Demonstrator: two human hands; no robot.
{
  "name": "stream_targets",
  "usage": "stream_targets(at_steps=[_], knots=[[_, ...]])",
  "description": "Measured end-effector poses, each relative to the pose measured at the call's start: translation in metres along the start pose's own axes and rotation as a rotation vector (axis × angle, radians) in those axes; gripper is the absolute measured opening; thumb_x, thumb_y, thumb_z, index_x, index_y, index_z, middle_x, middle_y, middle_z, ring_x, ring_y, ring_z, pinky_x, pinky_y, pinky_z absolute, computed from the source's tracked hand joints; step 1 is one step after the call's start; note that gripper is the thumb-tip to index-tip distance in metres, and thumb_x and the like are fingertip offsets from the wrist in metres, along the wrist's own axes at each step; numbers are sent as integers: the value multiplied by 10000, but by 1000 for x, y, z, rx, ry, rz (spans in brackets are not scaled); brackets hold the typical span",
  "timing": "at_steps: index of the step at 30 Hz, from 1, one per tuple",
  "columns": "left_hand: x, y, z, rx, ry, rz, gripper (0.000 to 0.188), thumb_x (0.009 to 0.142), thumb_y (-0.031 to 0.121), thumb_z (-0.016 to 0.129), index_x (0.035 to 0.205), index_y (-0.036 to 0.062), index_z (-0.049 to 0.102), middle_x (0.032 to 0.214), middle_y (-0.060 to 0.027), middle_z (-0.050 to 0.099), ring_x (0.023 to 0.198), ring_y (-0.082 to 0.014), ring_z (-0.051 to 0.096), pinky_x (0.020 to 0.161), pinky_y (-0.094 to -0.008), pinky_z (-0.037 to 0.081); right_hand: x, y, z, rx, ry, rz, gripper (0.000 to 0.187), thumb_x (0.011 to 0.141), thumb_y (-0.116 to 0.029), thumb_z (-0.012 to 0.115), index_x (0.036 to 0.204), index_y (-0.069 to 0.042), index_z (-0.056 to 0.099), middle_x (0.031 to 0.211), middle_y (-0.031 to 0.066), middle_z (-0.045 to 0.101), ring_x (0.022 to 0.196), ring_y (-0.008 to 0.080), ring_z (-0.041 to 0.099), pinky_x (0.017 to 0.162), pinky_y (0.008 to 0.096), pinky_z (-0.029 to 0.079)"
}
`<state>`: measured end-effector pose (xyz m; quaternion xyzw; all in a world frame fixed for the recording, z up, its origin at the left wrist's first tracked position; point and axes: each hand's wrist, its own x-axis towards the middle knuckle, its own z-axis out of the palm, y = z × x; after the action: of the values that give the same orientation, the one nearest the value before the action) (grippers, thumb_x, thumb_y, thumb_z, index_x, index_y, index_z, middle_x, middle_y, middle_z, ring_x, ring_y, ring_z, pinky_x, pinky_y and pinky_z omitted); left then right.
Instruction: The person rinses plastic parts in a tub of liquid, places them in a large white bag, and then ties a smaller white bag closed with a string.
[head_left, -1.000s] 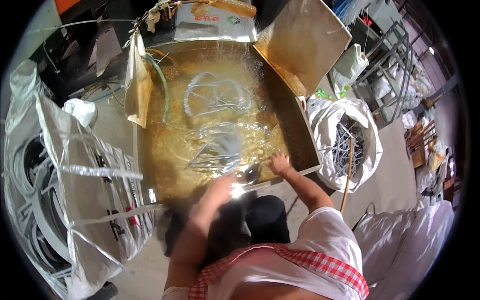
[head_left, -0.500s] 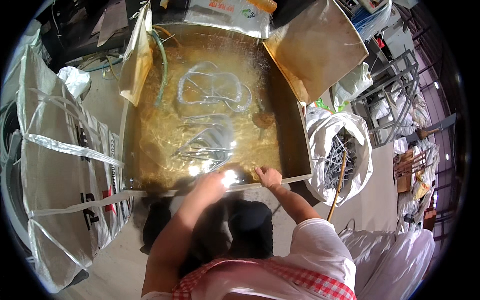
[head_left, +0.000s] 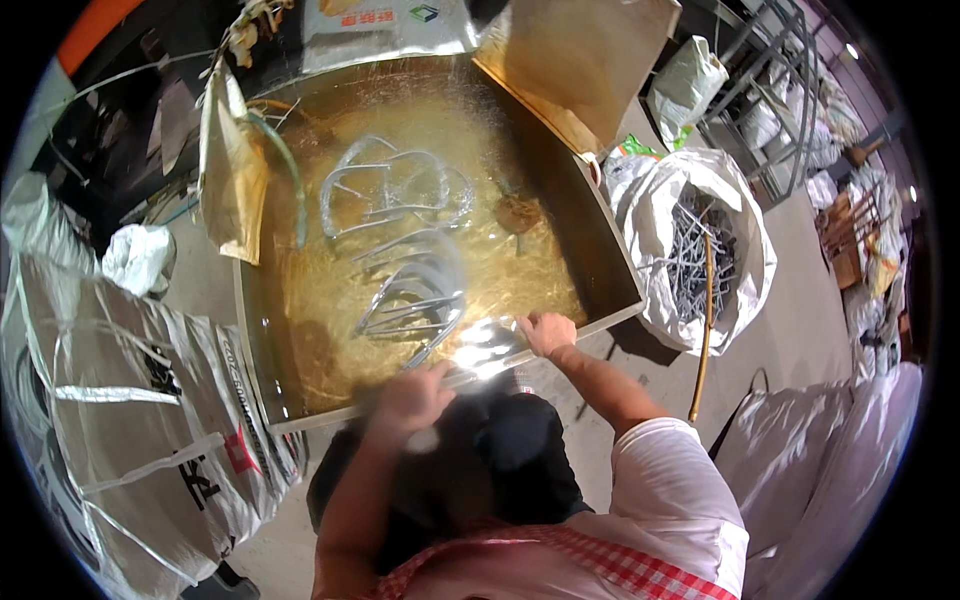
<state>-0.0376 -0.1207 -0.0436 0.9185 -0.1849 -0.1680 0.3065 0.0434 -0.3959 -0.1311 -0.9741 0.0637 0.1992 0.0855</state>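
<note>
In front of me is a metal tank (head_left: pixel 262 345) of yellowish water. Clear or grey looped strips (head_left: pixel 400 185) float towards the back. Nearer to me lies a bunch of curved grey strips (head_left: pixel 425 290), its near end close to the front rim. My left hand (head_left: pixel 415 397) is at that rim beside this end; motion smears its fingers, and whether it holds anything is unclear. Farther right, my right hand (head_left: pixel 548 333) is over the front rim, fingers curled together. What they hold, if anything, cannot be made out amid the glare on the water.
A green hose (head_left: pixel 283 165) hangs into the tank at the left. A brown clump (head_left: pixel 520 213) sits in the water. Right of the tank stands a white sack (head_left: pixel 745 270) of grey strips with a wooden stick (head_left: pixel 706 330). Large white bags (head_left: pixel 130 400) crowd the left.
The view has turned and shifted, so the tank looks tilted. My left hand has drawn back towards me across the front rim. My right hand stays near the rim, its fingers more curled.
</note>
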Motion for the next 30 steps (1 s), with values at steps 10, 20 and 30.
stream_targets(at_steps=[10, 20, 30], knots=[[12, 10, 13, 27, -79, -12, 408, 761, 251, 586, 1108, 48, 514, 905, -201, 584, 862, -374, 559, 743, -445, 444, -4, 1, -8, 79, -6, 21, 434, 846, -492, 408, 907, -147, 663, 913, 132, 644, 881, 306, 601, 759, 415, 465], [18, 2, 32, 112, -118, 23, 459, 766, 305, 620, 1140, 60, 517, 912, -198, 610, 853, -363, 585, 738, -437, 467, -4, 4, -6, 93, 37, -30, 436, 840, -471, 395, 882, -130, 664, 865, 144, 647, 833, 321, 610, 731, 423, 474], [17, 10, 26, 141, -176, -31, 475, 784, 321, 602, 1180, 79, 502, 979, -188, 603, 911, -346, 577, 777, -431, 455, -5, 1, -10, 113, 15, 1, 432, 832, -455, 398, 876, -113, 659, 886, 148, 642, 854, 319, 606, 743, 425, 471]])
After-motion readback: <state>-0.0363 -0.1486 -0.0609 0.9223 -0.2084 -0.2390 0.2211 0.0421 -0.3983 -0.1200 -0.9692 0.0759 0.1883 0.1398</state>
